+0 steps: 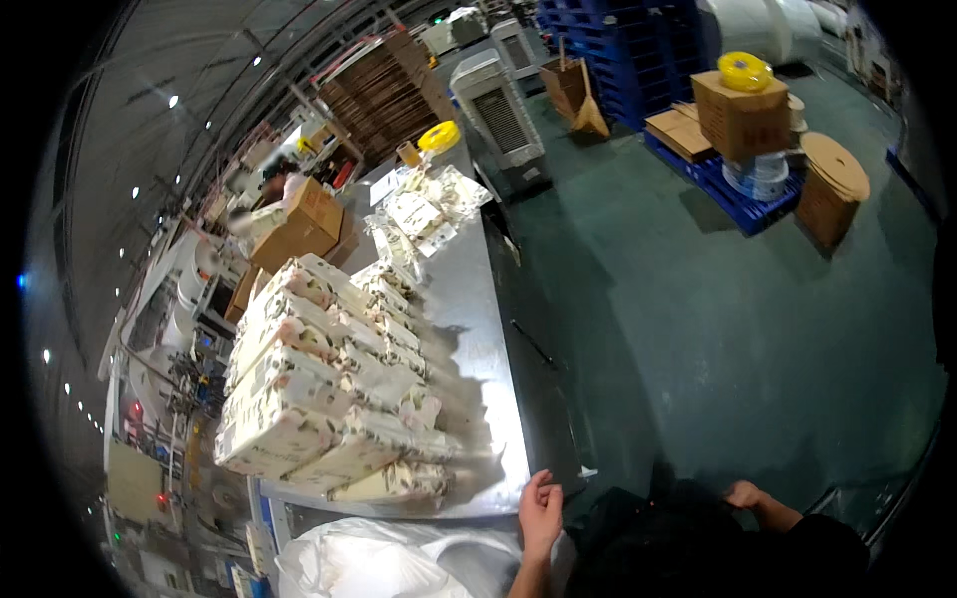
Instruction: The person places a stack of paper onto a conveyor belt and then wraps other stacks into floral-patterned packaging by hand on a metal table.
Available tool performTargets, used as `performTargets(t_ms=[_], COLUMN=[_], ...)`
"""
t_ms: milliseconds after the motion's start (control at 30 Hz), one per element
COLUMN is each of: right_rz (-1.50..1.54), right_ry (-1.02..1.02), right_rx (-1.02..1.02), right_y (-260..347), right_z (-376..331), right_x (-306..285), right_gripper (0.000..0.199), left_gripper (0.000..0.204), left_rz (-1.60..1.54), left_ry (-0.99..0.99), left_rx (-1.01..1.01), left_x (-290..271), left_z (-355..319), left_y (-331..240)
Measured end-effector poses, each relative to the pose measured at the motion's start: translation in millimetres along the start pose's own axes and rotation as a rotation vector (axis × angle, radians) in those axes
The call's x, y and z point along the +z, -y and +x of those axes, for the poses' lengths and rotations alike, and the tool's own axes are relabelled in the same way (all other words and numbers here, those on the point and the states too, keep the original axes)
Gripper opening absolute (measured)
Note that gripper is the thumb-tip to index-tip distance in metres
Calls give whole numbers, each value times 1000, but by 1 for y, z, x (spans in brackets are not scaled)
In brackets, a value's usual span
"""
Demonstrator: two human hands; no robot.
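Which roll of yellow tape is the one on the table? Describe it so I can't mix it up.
Follow the long metal table to its far end, past the stacked printed packs. The yellow tape roll lies there, unlike the other yellow roll, which sits on a cardboard box over the blue pallet.

A single view, from a fisheye camera worn on the person's head, looking steeply down and forward. The picture is tilted, so the steel counter [488,329] runs from about 6 o'clock up toward 12 o'clock, and its edges bow toward the dark round rim. Nearest the lens, at 6 o'clock, are the person's left hand [540,516] at the counter's close corner and the right hand [746,494] at about 5 o'clock. The green floor [718,319] fills the 3 o'clock side; far off, at 1 o'clock, stands a blue pallet [733,194], small in the distance.
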State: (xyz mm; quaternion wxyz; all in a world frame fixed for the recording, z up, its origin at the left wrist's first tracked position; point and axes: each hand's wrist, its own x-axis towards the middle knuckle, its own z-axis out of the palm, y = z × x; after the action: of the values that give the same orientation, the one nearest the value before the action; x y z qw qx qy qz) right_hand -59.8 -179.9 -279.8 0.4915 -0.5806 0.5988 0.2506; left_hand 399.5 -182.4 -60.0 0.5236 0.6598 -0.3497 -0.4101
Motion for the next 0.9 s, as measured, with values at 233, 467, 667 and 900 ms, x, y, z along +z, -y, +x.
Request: performTargets(t_ms=[233,467,667,900], right_rz=[122,-174,-313,-432], right_ry=[-449,-369,-251,-189], right_rx=[-376,-582,-1180,-1505], right_y=[225,472,667,861], right_z=[134,147,212,325], right_x=[-291,-448,-510,-582], right_gripper=[47,41,30,23], left_gripper=[36,32,34,25], left_rz=[242,139,-119,269], left_ry=[-216,-353,-583,-680], left_rx=[170,-64,-90,102], left_x=[-9,-24,-47,-70], left_z=[210,382,457,612], left_y=[48,9,-25,-107])
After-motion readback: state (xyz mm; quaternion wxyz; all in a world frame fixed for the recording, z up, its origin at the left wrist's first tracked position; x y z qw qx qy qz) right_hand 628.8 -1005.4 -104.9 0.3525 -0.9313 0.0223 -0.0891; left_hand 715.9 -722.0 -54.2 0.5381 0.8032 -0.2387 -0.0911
